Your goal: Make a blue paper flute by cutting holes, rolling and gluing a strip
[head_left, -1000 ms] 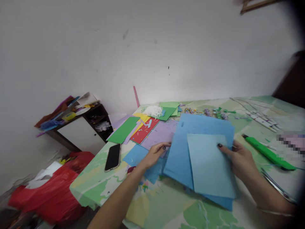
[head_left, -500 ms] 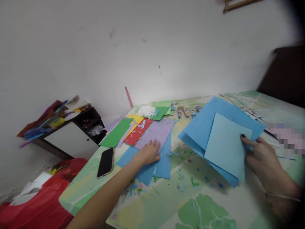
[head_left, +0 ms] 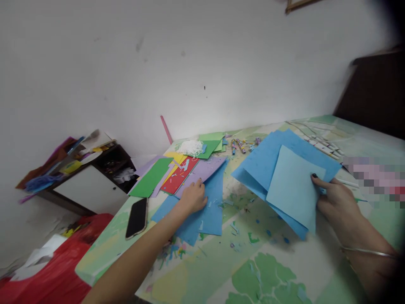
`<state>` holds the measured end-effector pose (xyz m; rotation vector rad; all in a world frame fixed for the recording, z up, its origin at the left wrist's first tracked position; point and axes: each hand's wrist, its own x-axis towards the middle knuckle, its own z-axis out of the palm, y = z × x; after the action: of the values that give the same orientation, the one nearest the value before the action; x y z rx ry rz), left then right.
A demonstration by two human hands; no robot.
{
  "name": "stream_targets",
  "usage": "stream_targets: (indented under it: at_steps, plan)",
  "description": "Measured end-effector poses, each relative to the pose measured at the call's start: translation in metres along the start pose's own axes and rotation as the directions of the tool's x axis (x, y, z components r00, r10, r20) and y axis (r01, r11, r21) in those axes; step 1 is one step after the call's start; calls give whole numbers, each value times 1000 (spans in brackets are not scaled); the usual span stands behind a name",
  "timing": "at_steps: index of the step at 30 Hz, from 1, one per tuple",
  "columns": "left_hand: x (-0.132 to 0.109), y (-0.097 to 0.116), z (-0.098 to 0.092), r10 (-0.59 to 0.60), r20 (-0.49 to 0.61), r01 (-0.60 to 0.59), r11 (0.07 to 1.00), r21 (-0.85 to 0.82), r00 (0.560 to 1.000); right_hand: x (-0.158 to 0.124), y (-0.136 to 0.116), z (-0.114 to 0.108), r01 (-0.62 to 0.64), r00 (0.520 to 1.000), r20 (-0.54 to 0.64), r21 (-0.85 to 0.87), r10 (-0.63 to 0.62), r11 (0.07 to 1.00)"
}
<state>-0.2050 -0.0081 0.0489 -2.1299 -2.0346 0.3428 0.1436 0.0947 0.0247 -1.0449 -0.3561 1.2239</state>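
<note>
My right hand [head_left: 338, 204] is closed on several blue paper sheets [head_left: 253, 169], held above the table at the right. A smaller pale blue sheet [head_left: 294, 190] lies in front, with my thumb pressed on its right edge. At the middle of the table, my left hand [head_left: 193, 197] has its fingers curled at the near edge of a purple paper sheet [head_left: 202, 171]. The right edge of that sheet is bent slightly upward. Other blue sheets [head_left: 211, 215] lie flat beneath my left hand and beside it. My left fingertips are partly hidden.
A phone [head_left: 137, 218] lies near the table's left edge. Green [head_left: 152, 179] and red [head_left: 179, 177] sheets, white string [head_left: 190, 147], patterned sticks [head_left: 237, 146] and paper scraps [head_left: 234, 228] are spread about. A low cabinet [head_left: 85, 188] and a red plastic bag [head_left: 60, 270] stand left.
My left fingers have gone from spread flat to curled, and the purple sheet's right edge has risen a little. The blue sheets stay in my right hand. The view has shifted slightly right.
</note>
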Motion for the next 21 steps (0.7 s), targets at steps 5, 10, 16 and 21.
stream_targets:
  at_steps: [5,10,16,21]
  plan:
    - [-1,10,1,4,73,1,998,-63,997,1,2,-1,21,999,46,-15,-20,1000]
    - [3,14,5,-7,80,9,1000,-29,997,1,3,-1,24,999,36,-38,-22,999]
    - [1,22,17,-44,50,45,999,-21,998,-2,1,0,15,999,30,-42,-14,999]
    - [-6,11,2,32,50,-33,999,34,998,-4,0,2,3,1000,-3,-58,-3,998]
